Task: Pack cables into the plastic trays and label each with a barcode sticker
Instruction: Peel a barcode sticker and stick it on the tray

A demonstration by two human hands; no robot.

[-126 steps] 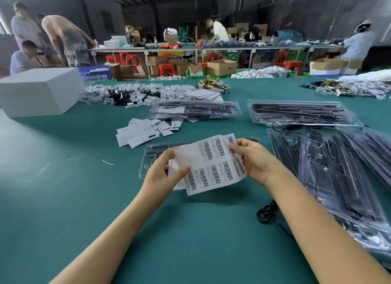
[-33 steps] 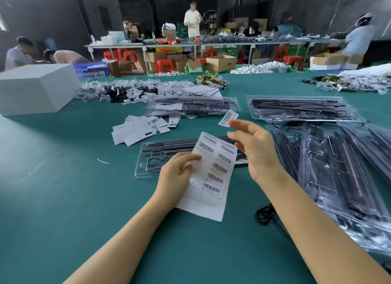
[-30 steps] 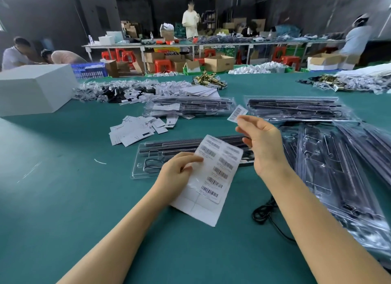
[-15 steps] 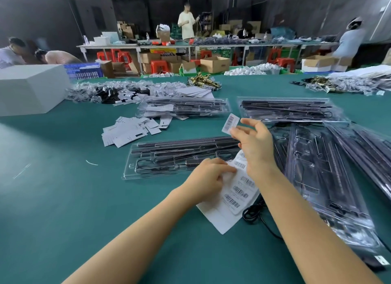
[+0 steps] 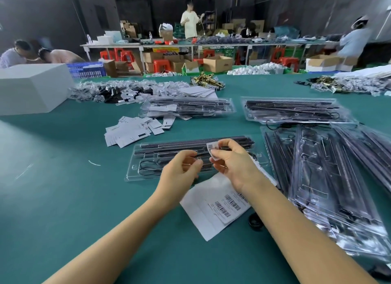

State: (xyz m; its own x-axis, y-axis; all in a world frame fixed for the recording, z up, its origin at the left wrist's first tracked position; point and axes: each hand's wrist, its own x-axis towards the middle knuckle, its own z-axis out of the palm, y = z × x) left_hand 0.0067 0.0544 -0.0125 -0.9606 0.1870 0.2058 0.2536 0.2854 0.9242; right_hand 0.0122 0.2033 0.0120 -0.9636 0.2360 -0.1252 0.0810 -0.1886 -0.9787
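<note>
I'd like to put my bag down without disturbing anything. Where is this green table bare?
Bare green table lies left of the filled tray and below the white box. Another strip runs between the arms, near the sticker sheet. The right side is crowded with stacked trays.

On the table (image 5: 53,199), the sticker sheet (image 5: 211,207) lies at 6 o'clock of the packed tray (image 5: 148,163); stacked trays (image 5: 321,173) at 3 o'clock.
</note>
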